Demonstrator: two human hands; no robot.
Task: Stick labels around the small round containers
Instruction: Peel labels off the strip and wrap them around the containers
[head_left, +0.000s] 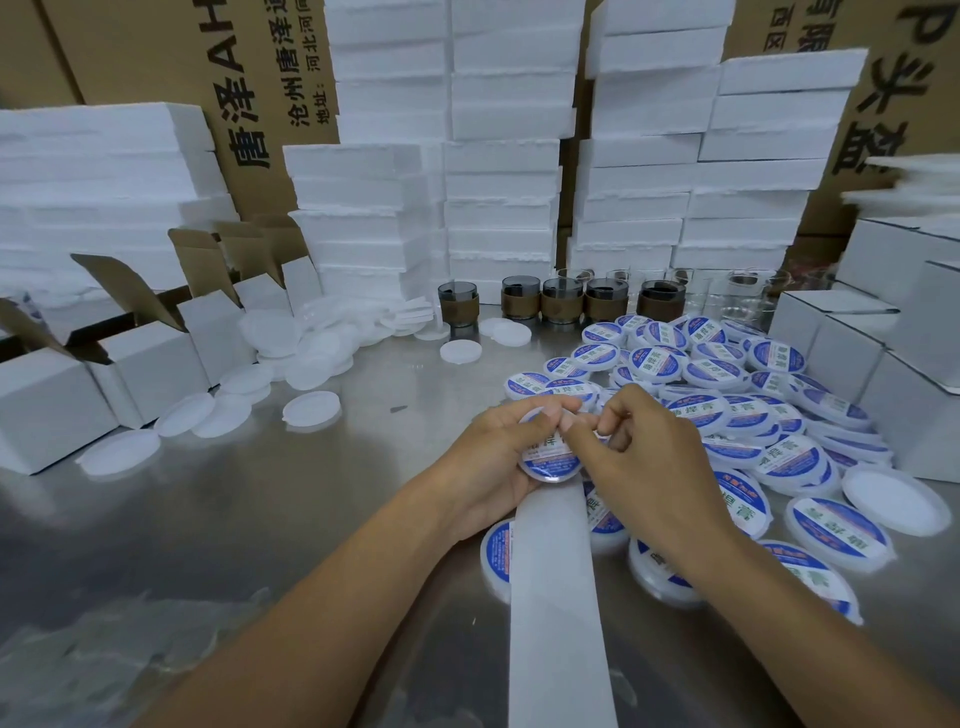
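My left hand grips a small round white container with a blue printed top, held above the steel table. My right hand pinches at the container's upper right edge with thumb and fingers; what it pinches is too small to make out. A long white backing strip runs from under the container down toward me. A heap of several blue-labelled round containers lies on the table to the right of my hands. Plain white round lids lie scattered on the left.
White cardboard boxes with open flaps stand at left, more boxes at right. Stacks of white foam blocks and brown cartons fill the back. Dark glass cups and clear glasses stand in a row behind the heap. Steel table.
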